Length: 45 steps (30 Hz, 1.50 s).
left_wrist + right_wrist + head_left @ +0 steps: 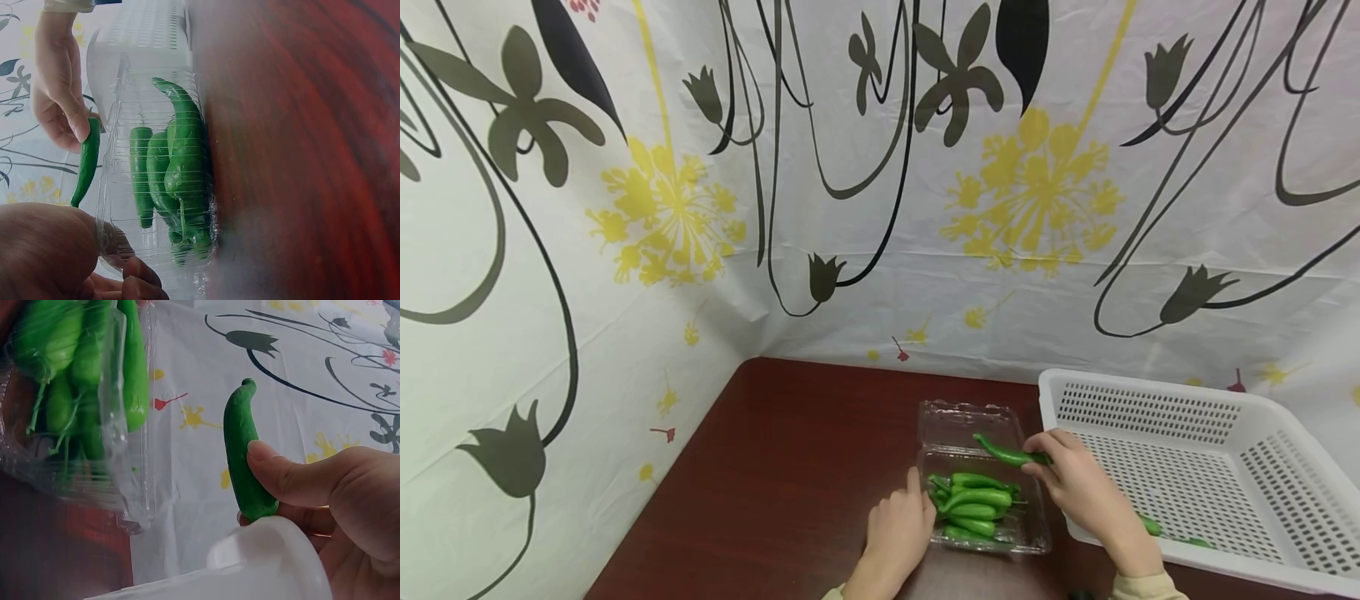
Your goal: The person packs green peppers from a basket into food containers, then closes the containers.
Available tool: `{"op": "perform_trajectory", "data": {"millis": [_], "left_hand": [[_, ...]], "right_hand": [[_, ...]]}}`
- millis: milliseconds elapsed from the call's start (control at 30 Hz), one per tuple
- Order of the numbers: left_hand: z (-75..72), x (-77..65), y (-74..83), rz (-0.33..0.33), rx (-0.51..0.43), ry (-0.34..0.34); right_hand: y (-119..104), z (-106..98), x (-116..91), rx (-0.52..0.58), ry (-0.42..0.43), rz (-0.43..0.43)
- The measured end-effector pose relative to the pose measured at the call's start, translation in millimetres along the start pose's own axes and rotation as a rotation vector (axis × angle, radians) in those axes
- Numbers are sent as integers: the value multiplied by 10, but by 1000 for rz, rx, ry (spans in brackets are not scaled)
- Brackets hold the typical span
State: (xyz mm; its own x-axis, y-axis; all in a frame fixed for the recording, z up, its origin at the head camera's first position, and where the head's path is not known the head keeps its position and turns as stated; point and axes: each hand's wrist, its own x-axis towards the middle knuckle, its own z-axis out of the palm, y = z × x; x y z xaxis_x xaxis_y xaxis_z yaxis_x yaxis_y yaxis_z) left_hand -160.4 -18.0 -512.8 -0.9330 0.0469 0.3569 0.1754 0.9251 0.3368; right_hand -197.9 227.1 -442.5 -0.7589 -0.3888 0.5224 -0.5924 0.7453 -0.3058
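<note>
My right hand (1086, 487) pinches a green chili pepper (1009, 454) between thumb and fingers, above the right side of a clear plastic clamshell box (1030, 533). In the right wrist view the held pepper (240, 450) stands with its curved tip upward. Several green peppers (977, 500) lie in the box, whose lid (966, 425) is folded back. At the box's left side my left hand (898, 521) grips the wall, index finger stretched along the edge. The left wrist view shows fingers (140, 275) curled at the plastic.
A white perforated basket (1180, 462) stands right of the box, with a few green peppers (1150, 525) near its front wall. Both rest on a dark red wooden table (775, 475). Flower-printed white sheeting (880, 275) hangs behind and at the left.
</note>
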Motion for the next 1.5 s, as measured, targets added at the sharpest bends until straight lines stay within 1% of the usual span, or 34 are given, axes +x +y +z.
{"op": "perform_trajectory", "data": {"millis": [200, 333, 500, 700, 767, 867, 933, 1033, 1200, 1367, 1500], "left_hand": [[6, -7, -3, 4, 4, 7], [7, -12, -5, 7, 6, 11], [3, -11, -4, 9, 5, 12], [-3, -6, -5, 8, -3, 4], [-3, -3, -7, 5, -9, -5], [-2, 1, -8, 1, -17, -18], [-1, 2, -7, -1, -16, -20], [1, 2, -5, 3, -13, -11], [-5, 0, 0, 7, -8, 4], [-12, -1, 1, 6, -9, -1], [-16, -4, -2, 6, -14, -1]], "right_hand": [[-9, 64, 11, 7, 11, -36], [-29, 83, 15, 18, 4, -25], [-53, 103, 14, 22, -24, -14], [-78, 180, 22, 36, -37, -56], [-94, 201, 22, 44, -55, -51], [-124, 217, 21, 60, -111, -15], [-147, 219, 23, 64, -148, 16], [-173, 224, 27, 70, -191, 35], [-183, 251, 31, 82, -215, 25], [-191, 277, 22, 67, -213, 14], [-212, 292, 23, 62, -232, 11]]}}
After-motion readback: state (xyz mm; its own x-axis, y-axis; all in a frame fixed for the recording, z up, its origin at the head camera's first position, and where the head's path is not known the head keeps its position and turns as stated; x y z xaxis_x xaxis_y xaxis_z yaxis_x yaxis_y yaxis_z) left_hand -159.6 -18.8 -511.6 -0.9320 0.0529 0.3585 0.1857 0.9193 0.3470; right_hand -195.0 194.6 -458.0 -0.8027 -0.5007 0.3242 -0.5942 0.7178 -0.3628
